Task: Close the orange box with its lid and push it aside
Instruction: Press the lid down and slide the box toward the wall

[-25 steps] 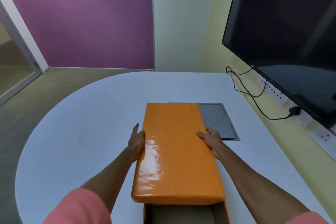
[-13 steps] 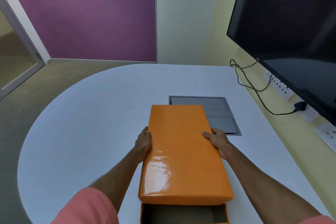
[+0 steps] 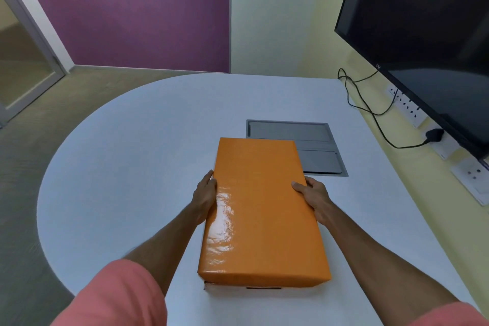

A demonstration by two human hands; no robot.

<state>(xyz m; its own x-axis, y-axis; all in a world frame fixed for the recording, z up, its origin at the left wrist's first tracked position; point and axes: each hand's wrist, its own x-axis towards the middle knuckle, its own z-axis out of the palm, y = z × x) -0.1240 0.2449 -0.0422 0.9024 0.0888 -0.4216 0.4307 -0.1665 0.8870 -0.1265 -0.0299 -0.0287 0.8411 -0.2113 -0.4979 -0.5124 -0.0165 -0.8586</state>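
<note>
A glossy orange lid lies lengthwise in front of me on the white table. It covers the box beneath; only a thin strip of the box shows under its near edge. My left hand grips the lid's left long side. My right hand grips the right long side, thumb on top. Both arms reach forward in pink sleeves.
A grey recessed panel sits in the table just behind and right of the lid. A large dark screen hangs on the right wall, with sockets and a black cable below it. The table's rounded edge curves at the left.
Both hands have drawn the lid toward me and down. The box's open near end, visible before, is now covered by the lid.
</note>
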